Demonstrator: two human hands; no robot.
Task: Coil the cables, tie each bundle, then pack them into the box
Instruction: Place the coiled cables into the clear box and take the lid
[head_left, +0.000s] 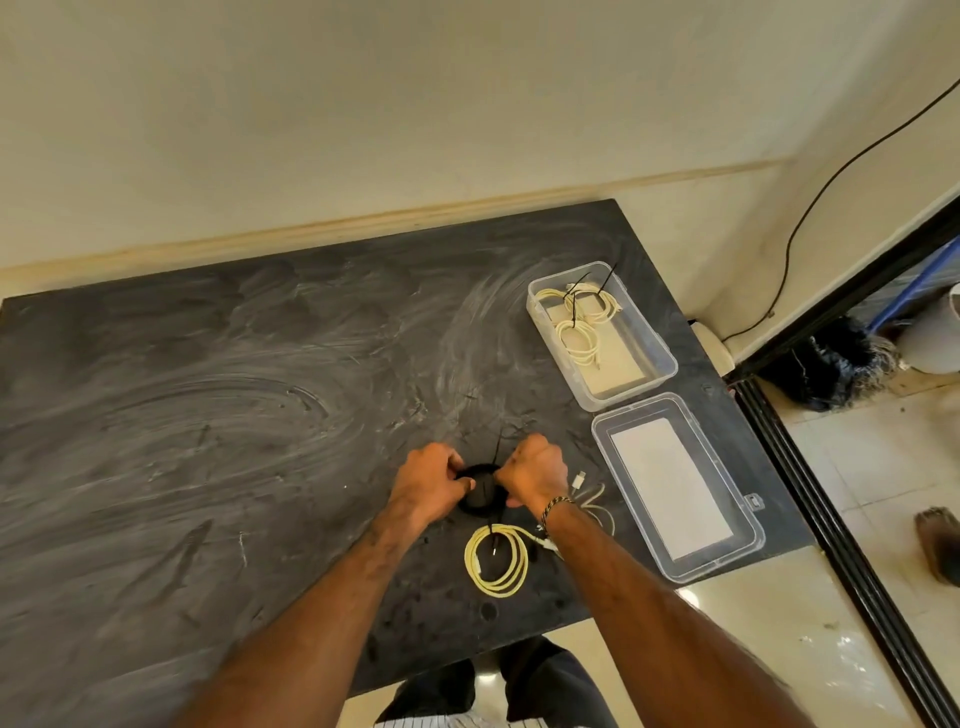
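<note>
Both your hands are closed around the black cable coil (480, 491), which sits on the dark table (208, 415) well to the near-left of the clear box (660, 358). Your left hand (431, 480) grips the coil's left side with curled fingers, and your right hand (535, 473) pinches its right side in a tight fist. A thin black tie (497, 448) sticks up between them, pointing away from you. Whether its tail is already through the lock you cannot tell from here.

The box already holds two pale tied bundles (579, 325). Its lid (675, 488) lies flat just on the near side of the box. A yellow coil (497, 561) lies on the near side of the black one, further from the box, with a dark tie lying across it. A loose white cable (589, 493) lies under your right wrist, between the black coil and the lid.

The main risk is the coil springing open: if either hand eases off before the tie is cinched, the loops will probably spread and you will have to wind again. Pulling the tie hard at an angle could also drag the bundle into the yellow coil and tangle them. Your right forearm may snag the white cable when you lift toward the box.
</note>
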